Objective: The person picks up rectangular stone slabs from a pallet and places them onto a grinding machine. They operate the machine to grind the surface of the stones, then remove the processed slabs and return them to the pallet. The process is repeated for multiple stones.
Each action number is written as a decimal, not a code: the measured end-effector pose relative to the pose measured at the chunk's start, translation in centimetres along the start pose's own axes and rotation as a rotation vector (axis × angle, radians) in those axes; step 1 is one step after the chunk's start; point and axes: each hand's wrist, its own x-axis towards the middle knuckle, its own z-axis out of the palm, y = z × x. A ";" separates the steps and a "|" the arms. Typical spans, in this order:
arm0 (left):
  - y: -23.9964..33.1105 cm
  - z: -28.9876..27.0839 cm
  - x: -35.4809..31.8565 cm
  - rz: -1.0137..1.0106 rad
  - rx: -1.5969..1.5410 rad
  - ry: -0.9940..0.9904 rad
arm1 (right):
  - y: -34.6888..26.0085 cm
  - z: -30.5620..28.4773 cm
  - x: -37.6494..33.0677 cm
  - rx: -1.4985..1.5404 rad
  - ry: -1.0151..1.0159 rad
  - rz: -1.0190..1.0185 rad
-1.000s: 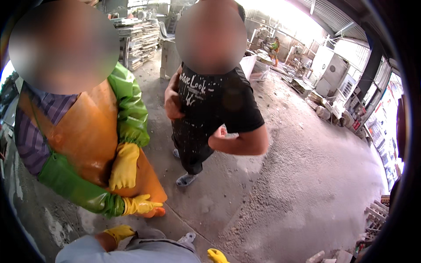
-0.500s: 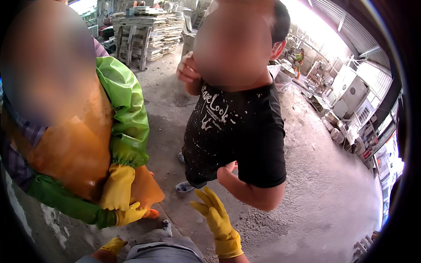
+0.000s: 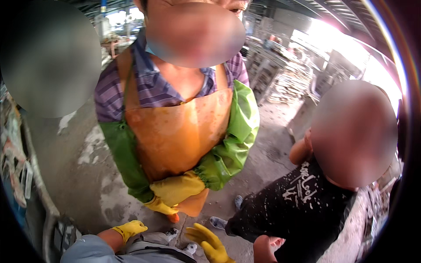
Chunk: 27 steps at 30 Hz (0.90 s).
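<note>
My right hand (image 3: 209, 243), in a yellow rubber glove, is raised low in the middle of the view with its fingers stretched out and holding nothing. To the left, my left hand (image 3: 130, 229), gloved the same way, hangs beside my grey clothing (image 3: 90, 252). Its fingers are curled in, and nothing shows in them. Just ahead stands a co-worker in an orange apron (image 3: 175, 136), with green oversleeves (image 3: 228, 144) and yellow gloves (image 3: 175, 189) laid together at the waist. A second person in a paint-spotted black T-shirt (image 3: 289, 201) stands close on the right.
Stacked flat pieces (image 3: 289, 81) rise behind the two people. A metal frame or rail (image 3: 44, 197) runs along the left edge beside heaped, pale material (image 3: 15, 162). The concrete floor (image 3: 118, 193) has whitish stains. Overhead is a metal roof (image 3: 324, 11).
My view has swung left, so both people now appear farther right and the apron wearer is central. My right hand has dropped lower in the picture, fingers still outstretched.
</note>
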 end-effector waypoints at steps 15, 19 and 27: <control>-6.9 11.5 -7.5 -0.019 0.056 0.191 | 7.6 -12.6 -10.3 0.206 0.277 0.386; 0.3 9.3 -8.4 -0.158 -0.123 0.081 | 6.7 -11.7 -9.4 0.097 0.328 0.414; -0.2 8.8 -6.1 -0.067 -0.281 0.043 | 6.6 -9.8 -8.5 0.070 0.360 0.458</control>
